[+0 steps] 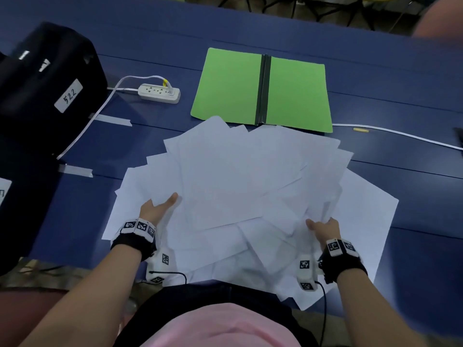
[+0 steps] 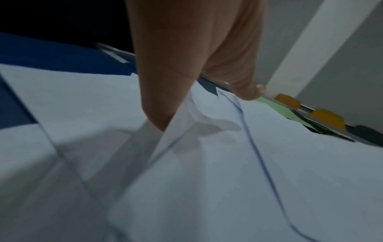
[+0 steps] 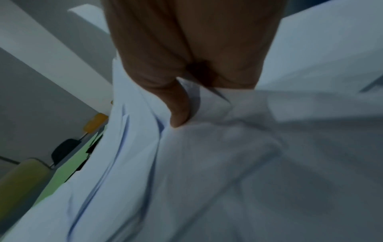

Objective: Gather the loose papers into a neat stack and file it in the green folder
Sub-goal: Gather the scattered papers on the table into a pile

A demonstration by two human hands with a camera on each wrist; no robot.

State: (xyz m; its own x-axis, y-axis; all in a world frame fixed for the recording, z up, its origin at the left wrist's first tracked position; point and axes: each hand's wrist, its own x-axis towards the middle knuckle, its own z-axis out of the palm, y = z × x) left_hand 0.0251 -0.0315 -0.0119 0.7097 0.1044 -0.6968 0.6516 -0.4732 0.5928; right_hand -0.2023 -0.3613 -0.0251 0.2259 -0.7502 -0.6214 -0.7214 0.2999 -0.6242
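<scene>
Several loose white papers [image 1: 238, 184] lie fanned in a messy overlapping heap on the blue table [image 1: 413, 196], some hanging over its near edge. The green folder [image 1: 225, 83] lies open and flat just beyond the heap, its dark spine in the middle. My left hand [image 1: 162, 204] grips the heap's left side, fingers tucked under upper sheets and thumb on top. My right hand [image 1: 322, 225] grips the right side the same way. In the right wrist view the thumb [image 3: 178, 114] presses into bunched papers [image 3: 228, 163]. The left wrist view shows fingers [image 2: 159, 106] slid beneath a sheet [image 2: 228, 180].
A black case [image 1: 50, 78] labelled 522 fills the left of the table. A white power strip [image 1: 159, 93] with its cable sits left of the folder. Another white cable [image 1: 400, 135] and a small yellow piece [image 1: 360, 130] lie to the folder's right. Tape strips [image 1: 112, 120] mark the table.
</scene>
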